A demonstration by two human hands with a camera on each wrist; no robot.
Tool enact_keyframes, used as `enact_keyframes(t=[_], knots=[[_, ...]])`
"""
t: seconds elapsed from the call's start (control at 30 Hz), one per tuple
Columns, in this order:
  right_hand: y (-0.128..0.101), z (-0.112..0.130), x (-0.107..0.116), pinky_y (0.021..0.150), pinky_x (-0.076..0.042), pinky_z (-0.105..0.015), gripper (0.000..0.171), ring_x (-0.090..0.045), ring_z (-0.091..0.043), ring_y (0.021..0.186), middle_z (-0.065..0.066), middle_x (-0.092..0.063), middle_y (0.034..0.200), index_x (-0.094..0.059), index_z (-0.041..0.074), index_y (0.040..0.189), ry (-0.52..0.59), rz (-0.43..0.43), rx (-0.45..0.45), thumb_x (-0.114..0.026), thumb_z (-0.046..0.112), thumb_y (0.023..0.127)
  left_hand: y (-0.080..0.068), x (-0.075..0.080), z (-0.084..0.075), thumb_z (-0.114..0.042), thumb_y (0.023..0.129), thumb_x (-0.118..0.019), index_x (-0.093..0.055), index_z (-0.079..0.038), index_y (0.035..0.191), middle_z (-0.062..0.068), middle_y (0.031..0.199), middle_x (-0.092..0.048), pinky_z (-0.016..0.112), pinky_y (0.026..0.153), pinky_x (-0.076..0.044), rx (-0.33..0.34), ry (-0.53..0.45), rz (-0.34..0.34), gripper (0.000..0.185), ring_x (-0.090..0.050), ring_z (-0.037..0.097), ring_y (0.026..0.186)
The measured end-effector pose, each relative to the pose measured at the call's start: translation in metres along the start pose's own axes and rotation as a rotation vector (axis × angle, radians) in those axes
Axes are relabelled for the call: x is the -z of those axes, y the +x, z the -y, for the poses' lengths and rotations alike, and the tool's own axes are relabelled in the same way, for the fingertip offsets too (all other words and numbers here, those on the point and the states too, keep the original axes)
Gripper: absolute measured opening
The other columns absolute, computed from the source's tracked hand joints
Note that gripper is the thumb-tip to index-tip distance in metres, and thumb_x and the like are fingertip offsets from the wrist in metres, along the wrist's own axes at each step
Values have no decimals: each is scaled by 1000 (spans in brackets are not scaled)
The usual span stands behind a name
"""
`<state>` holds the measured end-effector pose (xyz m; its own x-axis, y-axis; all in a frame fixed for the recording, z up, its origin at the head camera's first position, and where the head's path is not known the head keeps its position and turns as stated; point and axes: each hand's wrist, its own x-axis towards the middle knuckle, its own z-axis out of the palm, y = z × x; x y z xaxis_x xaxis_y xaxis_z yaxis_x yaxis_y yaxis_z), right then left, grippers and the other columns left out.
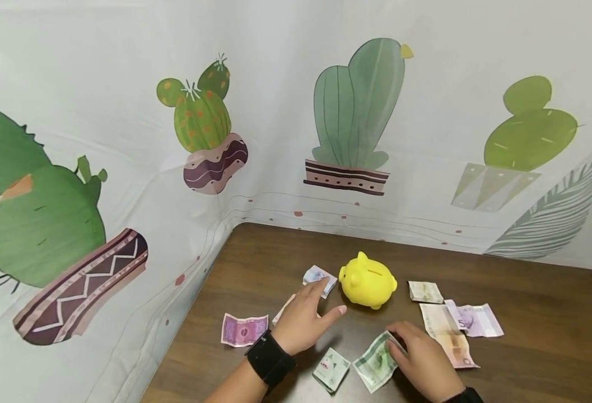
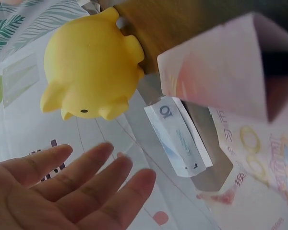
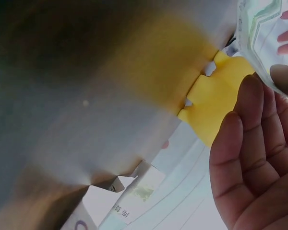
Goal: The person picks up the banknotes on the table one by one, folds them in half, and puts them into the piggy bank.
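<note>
We see the right hand [image 1: 422, 361] pinching a green banknote [image 1: 375, 364] by its far corner, thumb on one side and fingers on the other; the note extends from those fingertips toward the left hand [image 1: 303, 322], and we cannot tell whether its lower end touches the desk [image 1: 270, 249]. The left hand holds nothing, its fingers relaxed and apart, as the left wrist view shows us. Beyond both hands and between them stands the yellow piggy bank [image 1: 368, 282], its slot on top, near the left fingertips but not touching them. Just past the left fingers we find a folded blue banknote [image 1: 316, 274], and a magenta banknote [image 1: 244, 330] lies left of the black wristband [image 1: 270, 358]. A folded pale green banknote [image 1: 331, 369] sits between the hands, beside the held one. To the right of the right hand we see an orange-brown banknote [image 1: 444, 330] touching a violet banknote [image 1: 483, 321], with a small folded banknote [image 1: 425, 291] just behind.
</note>
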<state>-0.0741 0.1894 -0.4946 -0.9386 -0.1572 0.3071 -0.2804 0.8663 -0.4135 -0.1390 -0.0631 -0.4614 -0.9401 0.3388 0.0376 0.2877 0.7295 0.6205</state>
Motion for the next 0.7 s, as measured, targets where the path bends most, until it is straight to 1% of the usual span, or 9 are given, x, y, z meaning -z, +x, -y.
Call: enact_keyframes(t=[0.07, 0.17, 0.27, 0.4, 0.53, 0.6, 0.7], knots=[[1, -1, 0, 73, -55, -33, 22, -64, -6, 83, 11, -64, 90, -69, 20, 95, 3, -29, 12, -81, 10, 81, 0, -1, -1, -65, 96, -52, -36, -13, 157, 13, 155, -48, 52, 114, -41, 8, -11, 16, 82, -49, 31, 141], [4, -2, 0, 69, -54, -31, 20, -62, -1, 80, 13, -62, 88, -68, 20, 93, 14, -72, 31, -81, 10, 81, -1, -3, -3, -61, 97, -54, -36, -16, 157, 12, 149, -55, 52, 111, -44, 8, -29, 34, 78, -53, 31, 137], [8, -2, 2, 68, -53, -30, 19, -60, 0, 79, 13, -61, 87, -68, 19, 92, 23, -110, 53, -81, 10, 81, -2, -5, -4, -57, 98, -54, -41, -17, 155, 9, 144, -60, 51, 110, -46, -7, -30, 37, 70, -56, 29, 134], [12, 2, 4, 70, -54, -33, 16, -63, -5, 81, 10, -64, 88, -69, 17, 92, 34, -138, 55, -79, 9, 82, -3, -6, -7, -51, 100, -56, -53, -16, 147, 7, 145, -60, 50, 111, -45, -26, -45, 38, 59, -55, 27, 135], [17, 7, 7, 72, -55, -38, 12, -67, -12, 83, 6, -66, 90, -71, 14, 94, 50, -164, 32, -78, 9, 84, -4, -9, -9, -46, 100, -57, -60, -14, 139, 6, 137, -65, 46, 110, -46, -55, -79, 41, 51, -58, 25, 131], [20, 8, 8, 73, -56, -40, 12, -68, -14, 84, 4, -67, 90, -71, 13, 94, 61, -182, 25, -77, 9, 85, -4, -10, -10, -46, 101, -57, -61, -13, 138, 4, 131, -69, 44, 107, -48, -65, -110, 46, 50, -61, 22, 126], [24, 10, 8, 73, -55, -39, 11, -67, -13, 83, 4, -66, 90, -71, 13, 93, 76, -202, 23, -77, 8, 85, -5, -12, -11, -48, 100, -57, -59, -12, 139, 1, 121, -71, 39, 101, -52, -73, -160, 57, 54, -65, 17, 117]])
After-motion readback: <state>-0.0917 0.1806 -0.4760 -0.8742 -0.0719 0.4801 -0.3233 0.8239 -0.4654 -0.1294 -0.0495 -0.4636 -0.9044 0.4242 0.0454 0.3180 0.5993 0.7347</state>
